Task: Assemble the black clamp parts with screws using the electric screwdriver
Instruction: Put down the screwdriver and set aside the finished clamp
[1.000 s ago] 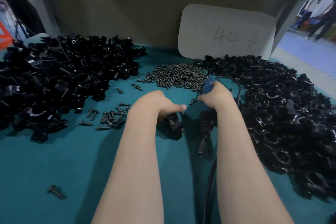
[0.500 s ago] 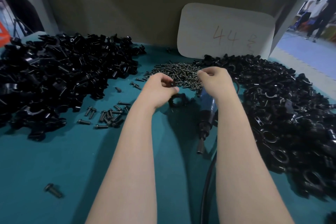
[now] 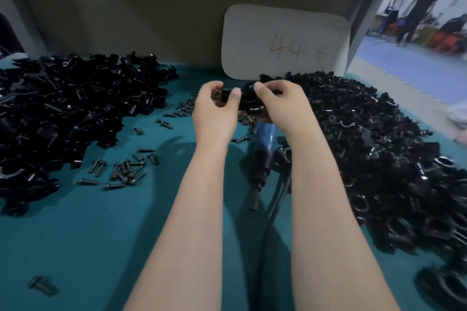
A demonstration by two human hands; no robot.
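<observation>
Both hands raised over rear centre of teal table mat (image 3: 75,247); left hand (image 3: 214,113) curled, thumb pressed on one small black plastic clamp part (image 3: 249,101); right hand (image 3: 283,106) pinches the same part from the other side; part held between them, off the mat. Blue-and-black corded electric screwdriver (image 3: 262,149) lies on the mat below the hands, untouched, tip toward viewer. Loose dark metal screws (image 3: 121,169) scattered left of the forearms. Heaps of black clamp pieces at left (image 3: 75,108) and right (image 3: 379,146); white rounded card marked "44" (image 3: 285,43) behind.
</observation>
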